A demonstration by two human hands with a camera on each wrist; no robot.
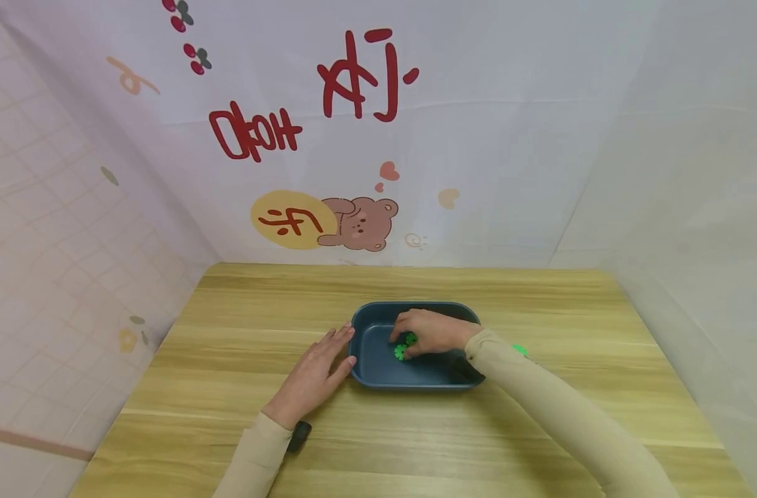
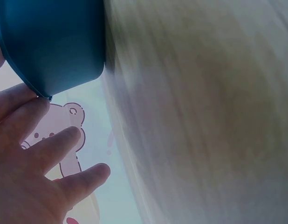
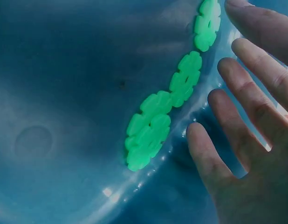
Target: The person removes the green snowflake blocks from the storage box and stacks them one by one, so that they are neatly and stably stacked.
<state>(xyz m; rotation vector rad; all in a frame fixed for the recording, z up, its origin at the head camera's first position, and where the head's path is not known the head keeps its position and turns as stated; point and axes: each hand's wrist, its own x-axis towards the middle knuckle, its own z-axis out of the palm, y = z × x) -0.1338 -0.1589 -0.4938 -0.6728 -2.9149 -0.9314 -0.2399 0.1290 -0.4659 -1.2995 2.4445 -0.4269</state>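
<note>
A dark blue rectangular tub (image 1: pixel 378 377) stands on the wooden table. My left hand (image 1: pixel 316 373) reaches to the tub's left end, with fingertips and thumb right at the rim. In the left wrist view, fairly straight fingers (image 2: pixel 55 149) spread beside the tub wall (image 2: pixel 55 46). Inside the tub is my right hand (image 1: pixel 431 332), palm down, its fingers and thumb around green flower-shaped plastic pieces (image 1: pixel 400 353). The right wrist view shows several of these green pieces (image 3: pixel 148 130) in a row on the tub floor, with spread, slightly bent fingers (image 3: pixel 228 112) beside them.
Another green piece (image 1: pixel 519 350) lies on the table right of the tub, partly behind the right sleeve (image 1: pixel 540 394). A white printed cloth (image 1: pixel 509 138) hangs behind the table and along both sides. A small dark device (image 1: pixel 299 436) sits at the left wrist.
</note>
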